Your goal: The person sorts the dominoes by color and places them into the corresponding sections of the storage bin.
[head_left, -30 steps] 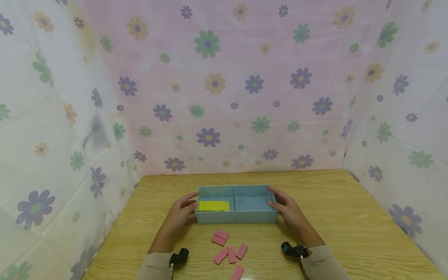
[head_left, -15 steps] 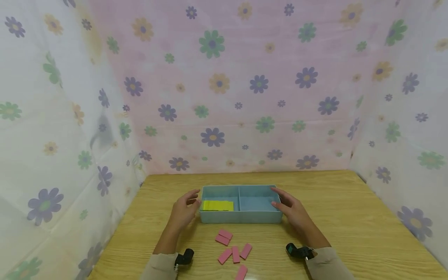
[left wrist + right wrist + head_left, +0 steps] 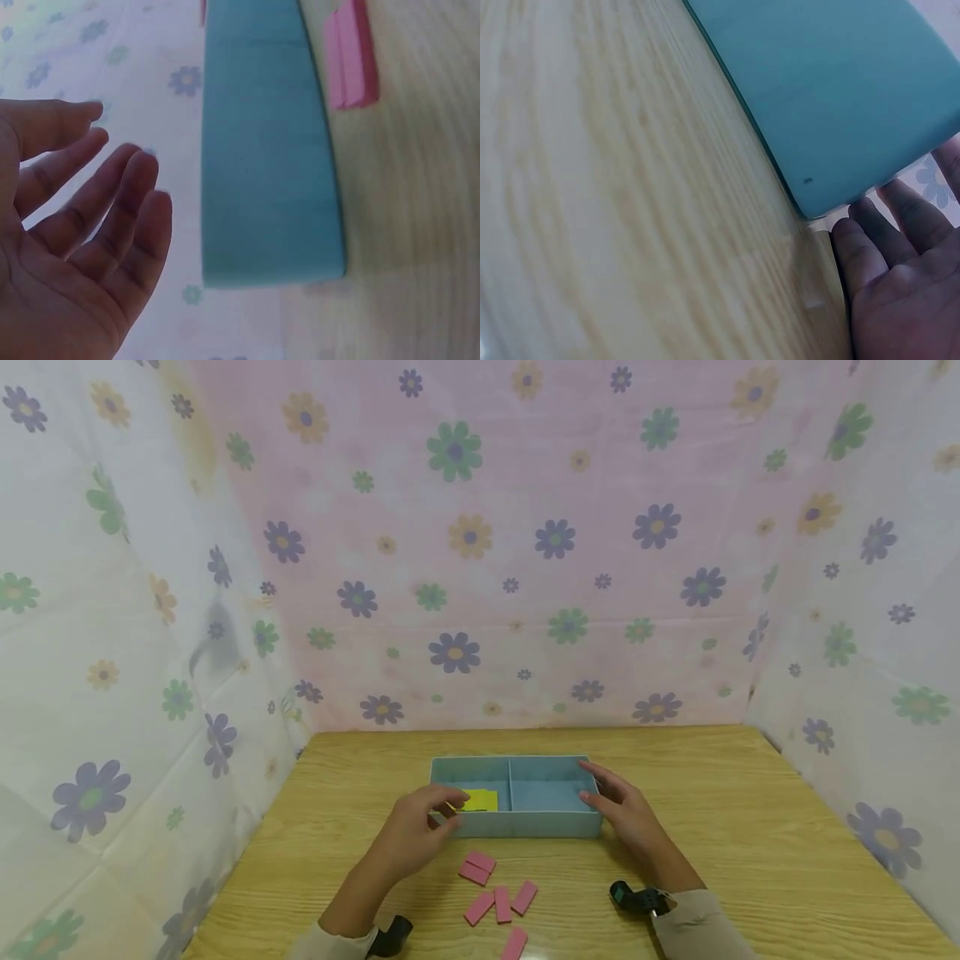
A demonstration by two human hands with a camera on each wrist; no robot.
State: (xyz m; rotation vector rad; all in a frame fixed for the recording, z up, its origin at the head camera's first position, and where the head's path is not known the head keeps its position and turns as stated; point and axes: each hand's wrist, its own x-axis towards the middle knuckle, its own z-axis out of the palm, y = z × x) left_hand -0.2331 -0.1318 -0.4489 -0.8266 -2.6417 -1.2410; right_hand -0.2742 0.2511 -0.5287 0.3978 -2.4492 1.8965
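A light blue two-compartment box (image 3: 525, 825) sits lengthwise on the table, its outer wall (image 3: 266, 150) also in the left wrist view. Flat bright yellow pieces (image 3: 483, 800) lie in its left compartment. My left hand (image 3: 412, 831) hovers at the box's front left corner, fingers loosely bent with nothing between them; in the left wrist view the hand (image 3: 82, 247) is apart from the wall. At the right end, my right hand (image 3: 633, 818) holds the box, thumb over the rim. Fingertips touch the outer end wall (image 3: 840, 105) in the right wrist view.
Several small pink rectangular blocks (image 3: 502, 904) lie loose on the wooden table (image 3: 750, 852) in front of the box. Flower-patterned cloth (image 3: 495, 568) hangs behind and at both sides. Each wrist wears a black camera (image 3: 633, 898).
My left hand has left the box's left end and moved right and toward me, over the front left corner. The right hand keeps its place. The box has not visibly moved on the table.
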